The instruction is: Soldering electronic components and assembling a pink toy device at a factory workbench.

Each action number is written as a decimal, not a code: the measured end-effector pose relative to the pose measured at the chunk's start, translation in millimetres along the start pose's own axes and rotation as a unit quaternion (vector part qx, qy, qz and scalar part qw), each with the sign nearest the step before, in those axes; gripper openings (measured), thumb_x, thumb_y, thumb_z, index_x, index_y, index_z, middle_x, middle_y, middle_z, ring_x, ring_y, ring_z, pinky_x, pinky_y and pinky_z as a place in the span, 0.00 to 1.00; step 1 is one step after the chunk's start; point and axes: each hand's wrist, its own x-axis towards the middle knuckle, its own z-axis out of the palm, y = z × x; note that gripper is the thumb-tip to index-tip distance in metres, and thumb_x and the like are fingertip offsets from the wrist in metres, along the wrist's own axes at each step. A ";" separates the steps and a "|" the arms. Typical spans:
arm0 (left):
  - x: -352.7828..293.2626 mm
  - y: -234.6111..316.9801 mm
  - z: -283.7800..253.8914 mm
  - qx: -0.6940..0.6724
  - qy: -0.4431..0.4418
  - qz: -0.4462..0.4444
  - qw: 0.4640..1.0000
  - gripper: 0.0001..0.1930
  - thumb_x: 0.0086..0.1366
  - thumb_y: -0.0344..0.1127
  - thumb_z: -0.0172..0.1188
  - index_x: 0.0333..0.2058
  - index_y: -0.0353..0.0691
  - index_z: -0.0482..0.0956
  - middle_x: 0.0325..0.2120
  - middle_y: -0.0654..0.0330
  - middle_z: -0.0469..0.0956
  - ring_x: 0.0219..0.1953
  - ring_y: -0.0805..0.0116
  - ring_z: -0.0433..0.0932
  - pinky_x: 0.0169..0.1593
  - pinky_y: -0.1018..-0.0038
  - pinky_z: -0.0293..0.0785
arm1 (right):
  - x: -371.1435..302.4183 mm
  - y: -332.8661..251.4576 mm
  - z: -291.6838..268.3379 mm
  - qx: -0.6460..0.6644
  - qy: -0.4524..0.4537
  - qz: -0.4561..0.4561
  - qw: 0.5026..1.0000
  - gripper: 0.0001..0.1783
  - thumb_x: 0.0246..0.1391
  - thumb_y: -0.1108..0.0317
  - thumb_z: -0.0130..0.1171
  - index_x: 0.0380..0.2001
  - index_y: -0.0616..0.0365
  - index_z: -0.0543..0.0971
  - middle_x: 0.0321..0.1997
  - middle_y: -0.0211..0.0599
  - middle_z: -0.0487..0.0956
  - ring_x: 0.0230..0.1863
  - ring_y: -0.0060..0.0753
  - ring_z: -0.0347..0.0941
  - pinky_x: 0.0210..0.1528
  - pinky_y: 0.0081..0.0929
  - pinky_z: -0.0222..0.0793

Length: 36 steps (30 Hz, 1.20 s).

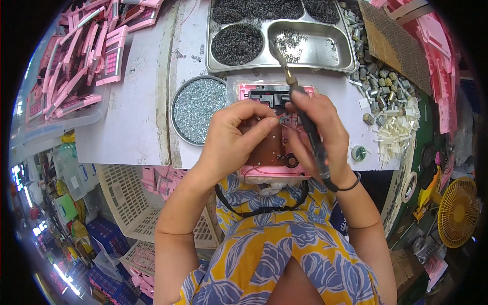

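Note:
An open pink plastic housing (247,172) lies in front of me with a brown circuit board (268,150) and a black mechanism (274,96) inside. Over the board, my left hand (236,129) pinches a thin wire (279,117), partly red, between thumb and forefinger. My right hand (321,124) is wrapped round a black-handled tool (307,122) with a metal shaft, which looks like a soldering iron. Its metal end points away from me, toward the metal tray. The right fingertips are close to the wire; whether they touch it is unclear.
Beyond the housing stands a metal tray (315,65) of small springs. A round dish (174,109) of screws sits left. Small metal cylinders (389,81) and white plastic pieces (396,134) are heaped right. Pink housings (109,56) fill a clear bin at far left.

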 end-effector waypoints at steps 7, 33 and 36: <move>15.2 -0.7 12.1 0.200 0.043 0.114 0.972 0.05 0.57 0.27 0.68 0.29 0.33 0.81 0.31 0.62 0.71 0.28 0.76 0.70 0.31 0.78 0.68 | -41.1 7.8 -0.4 0.083 0.061 0.064 0.993 0.34 0.46 0.78 0.70 0.59 0.61 0.74 0.44 0.39 0.82 0.44 0.36 0.80 0.70 0.54 0.58; 18.3 -14.0 16.0 0.221 0.097 0.149 0.959 0.05 0.54 0.26 0.68 0.27 0.35 0.79 0.28 0.58 0.72 0.24 0.66 0.72 0.28 0.71 0.71 | -21.0 25.2 -44.3 0.075 -0.036 -0.060 0.995 0.16 0.41 0.79 0.69 0.37 0.63 0.80 0.25 0.38 0.80 0.20 0.34 0.68 0.32 0.32 0.64; 18.6 -14.5 15.8 0.217 0.098 0.154 0.959 0.05 0.54 0.26 0.67 0.27 0.35 0.79 0.29 0.58 0.73 0.24 0.65 0.73 0.28 0.71 0.71 | -20.0 26.0 -44.3 0.068 -0.043 -0.059 0.995 0.16 0.40 0.79 0.69 0.37 0.62 0.81 0.25 0.37 0.80 0.20 0.34 0.68 0.32 0.32 0.65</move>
